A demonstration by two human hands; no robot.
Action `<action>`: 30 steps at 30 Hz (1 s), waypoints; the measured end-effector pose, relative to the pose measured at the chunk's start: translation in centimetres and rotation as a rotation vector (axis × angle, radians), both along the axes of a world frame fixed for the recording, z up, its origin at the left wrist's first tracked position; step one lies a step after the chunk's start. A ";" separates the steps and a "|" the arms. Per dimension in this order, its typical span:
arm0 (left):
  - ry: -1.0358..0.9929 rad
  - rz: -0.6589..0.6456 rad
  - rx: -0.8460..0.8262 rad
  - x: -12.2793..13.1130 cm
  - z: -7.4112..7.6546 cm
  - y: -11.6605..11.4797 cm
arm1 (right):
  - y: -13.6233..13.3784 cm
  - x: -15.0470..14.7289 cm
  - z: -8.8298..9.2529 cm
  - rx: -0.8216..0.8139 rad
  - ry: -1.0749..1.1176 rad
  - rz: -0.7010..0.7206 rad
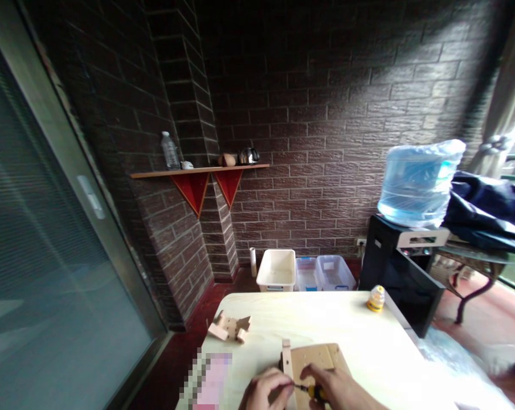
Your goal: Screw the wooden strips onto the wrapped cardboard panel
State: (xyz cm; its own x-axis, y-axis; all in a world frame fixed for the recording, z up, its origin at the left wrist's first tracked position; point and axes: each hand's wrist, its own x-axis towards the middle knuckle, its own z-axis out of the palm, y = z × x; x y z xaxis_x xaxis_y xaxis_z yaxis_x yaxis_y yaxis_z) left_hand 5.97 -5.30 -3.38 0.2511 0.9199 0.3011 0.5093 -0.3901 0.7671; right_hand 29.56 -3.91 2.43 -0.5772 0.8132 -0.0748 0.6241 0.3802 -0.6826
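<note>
At the bottom edge, my left hand (264, 390) rests against the side of a wooden assembly (313, 360) on the pale table (326, 319), its fingers curled in a pinch at the tip of a small screwdriver. My right hand (336, 390) is closed round the yellow-and-black screwdriver (311, 390), whose tip points left toward the narrow upright wooden strip (286, 359) of the assembly. The flat wooden panel with small holes lies just beyond both hands.
Loose wooden pieces (229, 327) lie at the table's left. A small yellow object (376, 298) stands at the far right edge. Plastic bins (302, 270) sit on the floor by the brick wall, beside a water dispenser (411, 228). A wall shelf (197, 169) holds a bottle and a kettle.
</note>
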 end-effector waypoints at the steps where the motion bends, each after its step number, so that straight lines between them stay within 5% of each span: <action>1: 0.008 0.001 0.003 -0.1 0.4 -0.1 | -0.1 0.1 0.3 -0.038 0.052 0.002; 7: 0.020 0.026 0.002 -0.1 2.3 -0.9 | -0.9 0.6 3.2 -0.307 0.438 0.083; 13: -0.054 0.062 -0.031 0.5 3.4 -1.0 | -0.4 0.4 3.7 -0.139 0.396 0.081; 30: -0.050 0.080 0.009 -0.1 4.9 -1.0 | -0.2 1.2 2.6 -0.118 0.433 -0.003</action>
State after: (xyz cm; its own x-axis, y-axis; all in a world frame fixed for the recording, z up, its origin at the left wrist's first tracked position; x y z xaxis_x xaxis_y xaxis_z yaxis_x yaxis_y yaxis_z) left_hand 5.92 -6.32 1.55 0.1610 0.9336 0.3201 0.5002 -0.3567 0.7890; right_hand 30.81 -4.13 5.06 -0.5736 0.8151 0.0810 0.2724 0.2831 -0.9196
